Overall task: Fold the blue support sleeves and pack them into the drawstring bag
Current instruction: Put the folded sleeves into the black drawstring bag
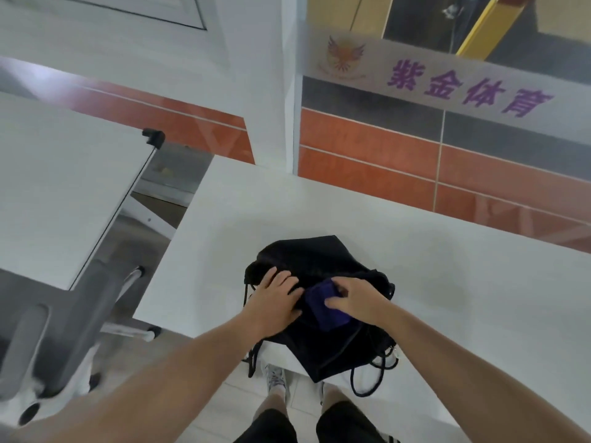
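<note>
Two bare hands work at a black bag (323,260) lying on a white table (447,282), seen from above.

We see the left hand (277,298) pressed on the bag's near left side, fingers curled over the dark cloth as if pinching its edge, though we cannot tell how firmly. The right hand (355,298) closes around a folded blue sleeve (323,306), thumb on top, holding it at the middle of the bag (whether it is inside the opening is unclear). Black cords (361,383) dangle off the table's near edge. A second white table (57,193) stands to the left, with a grey chair (67,318) beside it. Behind the table, a glass panel carries purple lettering (470,87). The person's shoes (275,378) show below.
</note>
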A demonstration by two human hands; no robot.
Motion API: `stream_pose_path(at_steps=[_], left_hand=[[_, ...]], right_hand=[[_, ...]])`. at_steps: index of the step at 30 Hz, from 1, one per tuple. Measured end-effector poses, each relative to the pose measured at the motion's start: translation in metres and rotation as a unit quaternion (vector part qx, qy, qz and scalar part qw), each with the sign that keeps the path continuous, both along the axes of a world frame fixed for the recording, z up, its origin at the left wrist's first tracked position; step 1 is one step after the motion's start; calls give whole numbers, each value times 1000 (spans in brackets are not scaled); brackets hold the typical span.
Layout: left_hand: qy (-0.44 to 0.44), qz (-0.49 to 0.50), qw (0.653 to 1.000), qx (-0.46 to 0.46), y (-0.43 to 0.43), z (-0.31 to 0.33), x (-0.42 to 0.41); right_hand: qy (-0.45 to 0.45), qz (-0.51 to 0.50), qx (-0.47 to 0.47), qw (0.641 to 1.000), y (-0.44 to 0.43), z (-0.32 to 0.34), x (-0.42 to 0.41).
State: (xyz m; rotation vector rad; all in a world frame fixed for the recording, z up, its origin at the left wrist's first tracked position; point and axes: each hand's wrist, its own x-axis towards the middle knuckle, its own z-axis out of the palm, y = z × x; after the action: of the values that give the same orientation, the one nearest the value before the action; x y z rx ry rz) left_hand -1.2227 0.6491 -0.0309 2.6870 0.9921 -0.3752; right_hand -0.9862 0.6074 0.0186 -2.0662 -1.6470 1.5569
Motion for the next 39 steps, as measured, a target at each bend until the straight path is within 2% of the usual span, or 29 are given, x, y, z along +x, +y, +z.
stream_pose_path(at_steps=[3, 6, 9, 13, 15, 18, 20, 23, 25, 27, 28, 33, 39], left_hand=[[66, -21, 997, -33, -19, -4, -4], [37, -41, 998, -33, -23, -2, -15], [-55, -31, 997, -38, -28, 4, -26], [-214, 46, 976, -7, -36, 19, -35], [-248, 87, 965, 14, -36, 20, -37], [-182, 111, 977, 24, -32, 12, -30], [-110, 88, 990, 3, -28, 3, -23], [-32, 54, 997, -46, -21, -8, -12], [-10, 47, 998, -48, -18, -12, -3], [-12, 45, 998, -42, -15, -14, 3], [-15, 42, 998, -43, -14, -14, 6], [-26, 13, 998, -64, -11, -14, 14], [27, -37, 998, -41, -14, -14, 28]], right_hand=[[19, -57, -6, 998, 20, -11, 0], [20, -55, -34, 998, 30, -24, -8], [41, -42, -53, 997, 33, -34, -20], [46, 9, -78, 996, 37, -41, -36], [43, 34, -86, 995, 40, -46, -40], [22, 94, -94, 991, 44, -50, -43], [-9, 137, -77, 988, 44, -51, -45], [-51, 140, -53, 987, 42, -55, -44], [-106, 169, 20, 980, 41, -52, -37], [-192, 224, 125, 947, 39, -48, -26], [-217, 247, 145, 933, 36, -46, -20], [-254, 399, 36, 880, 11, -61, -4], [-325, 320, 24, 890, 16, -70, -1]])
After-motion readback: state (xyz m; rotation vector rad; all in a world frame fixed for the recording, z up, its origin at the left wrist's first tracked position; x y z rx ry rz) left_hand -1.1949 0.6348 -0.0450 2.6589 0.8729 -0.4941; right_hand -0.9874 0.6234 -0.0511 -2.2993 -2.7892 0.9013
